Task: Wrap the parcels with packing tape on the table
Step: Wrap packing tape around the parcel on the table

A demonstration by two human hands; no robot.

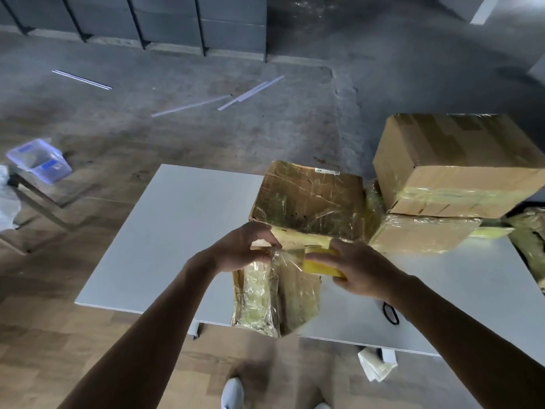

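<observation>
A cardboard parcel point(309, 202) covered in shiny clear tape stands on the white table point(177, 231), its near face reaching the table's front edge. My right hand point(362, 268) grips a yellow roll of packing tape point(318, 265) against the parcel's near top edge. My left hand point(244, 246) pinches the free end of the clear tape point(287, 256), which is stretched between my two hands. The roll is partly hidden by my right fingers.
A big brown box point(457, 163) sits on a flatter wrapped parcel point(421, 234) at the table's right. A black loop point(390, 312) lies on the table near my right wrist. A clear plastic bin point(38, 160) stands on a bench at left. White strips lie on the floor.
</observation>
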